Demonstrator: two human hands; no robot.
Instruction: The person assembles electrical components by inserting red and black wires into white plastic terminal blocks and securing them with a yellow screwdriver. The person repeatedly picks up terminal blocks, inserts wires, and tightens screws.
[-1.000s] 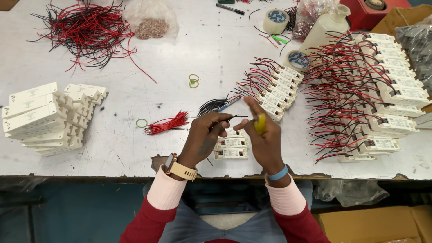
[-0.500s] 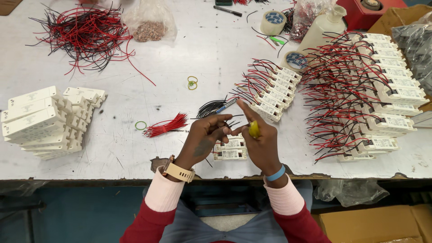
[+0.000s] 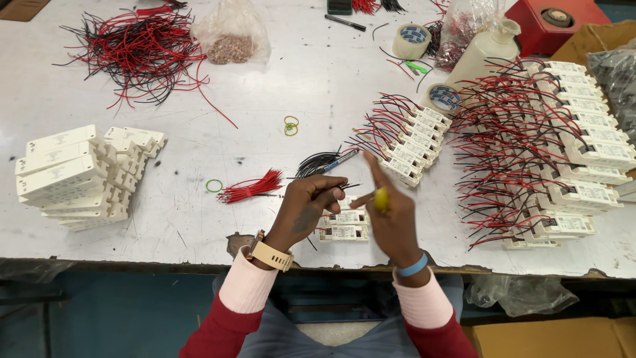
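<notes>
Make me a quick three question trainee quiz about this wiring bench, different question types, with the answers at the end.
1. True or false: the stack of white housings at the table's left end already has wires fitted.
2. Multiple choice: what does the right hand hold? A) a roll of tape B) a small yellow-handled tool C) a green rubber band
3. Fill in: the small bundle of short red wires lies just to the ___ of the left hand.

Key
1. False: no wires show on them, unlike the wired units on the right.
2. B
3. left
</notes>
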